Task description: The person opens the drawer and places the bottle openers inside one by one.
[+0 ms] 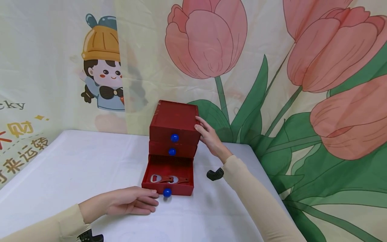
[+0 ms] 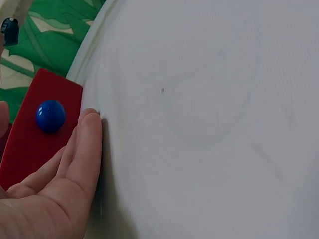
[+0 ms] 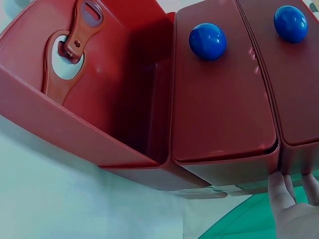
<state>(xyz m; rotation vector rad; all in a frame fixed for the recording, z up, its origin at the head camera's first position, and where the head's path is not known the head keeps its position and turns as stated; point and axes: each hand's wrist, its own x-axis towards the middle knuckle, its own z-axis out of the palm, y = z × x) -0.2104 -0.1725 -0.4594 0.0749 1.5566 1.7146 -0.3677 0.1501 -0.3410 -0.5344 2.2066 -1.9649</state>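
Observation:
A small red chest of drawers (image 1: 173,127) stands on the white table (image 1: 90,161), each of its three drawers with a blue knob. The bottom drawer (image 1: 168,174) is pulled out and holds a red-handled bottle opener (image 1: 169,179), also seen in the right wrist view as the bottle opener (image 3: 75,45). My left hand (image 1: 133,201) lies flat on the table, fingers straight, fingertips touching the open drawer's front (image 2: 37,129) beside its blue knob (image 1: 167,192). My right hand (image 1: 208,136) rests with straight fingers against the chest's upper right side.
A flowered cloth backdrop (image 1: 272,67) hangs right behind the table. A small black object (image 1: 215,174) lies on the table to the right of the chest. The table's right edge runs near my right forearm.

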